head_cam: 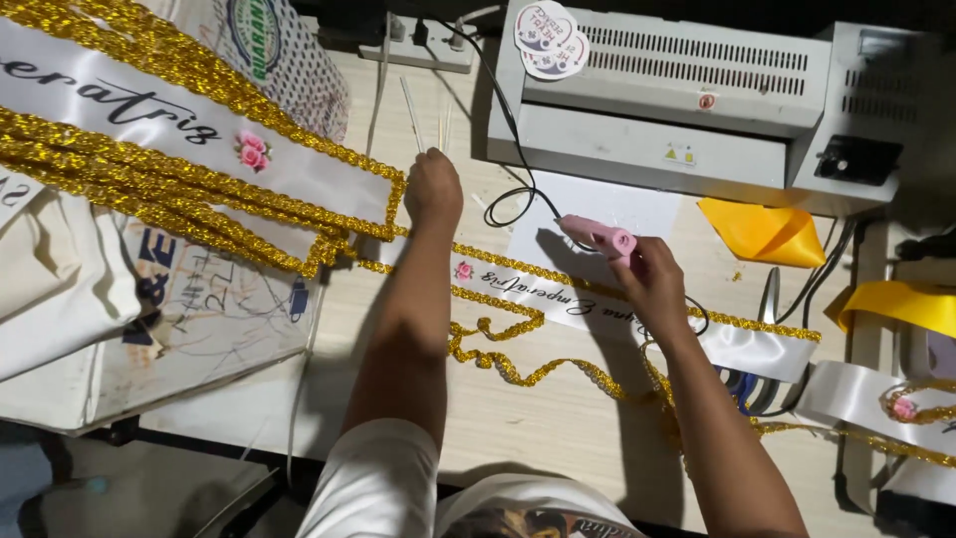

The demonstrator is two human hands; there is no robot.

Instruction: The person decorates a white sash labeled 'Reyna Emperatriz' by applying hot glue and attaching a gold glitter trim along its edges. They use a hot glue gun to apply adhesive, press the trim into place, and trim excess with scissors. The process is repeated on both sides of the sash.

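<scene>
My right hand point(652, 281) grips a pink glue gun point(596, 235), its nozzle pointing left over a white satin sash point(558, 296) with dark script lettering and gold glitter trim. A small pink flower point(463, 270) sits at the sash's left end. My left hand point(433, 189) is closed, knuckles up, at the far left end of the sash, next to the corner of a second, larger gold-trimmed sash point(179, 130). Whether its fingers pinch anything is hidden. Loose gold trim point(528, 371) curls on the table below the sash.
A grey laminating machine point(677, 100) stands at the back with a power strip point(418, 45) beside it. Yellow ribbon pieces point(762, 231) lie at right, another white sash point(876, 399) further right. Cloth bags and papers point(149, 309) cover the left.
</scene>
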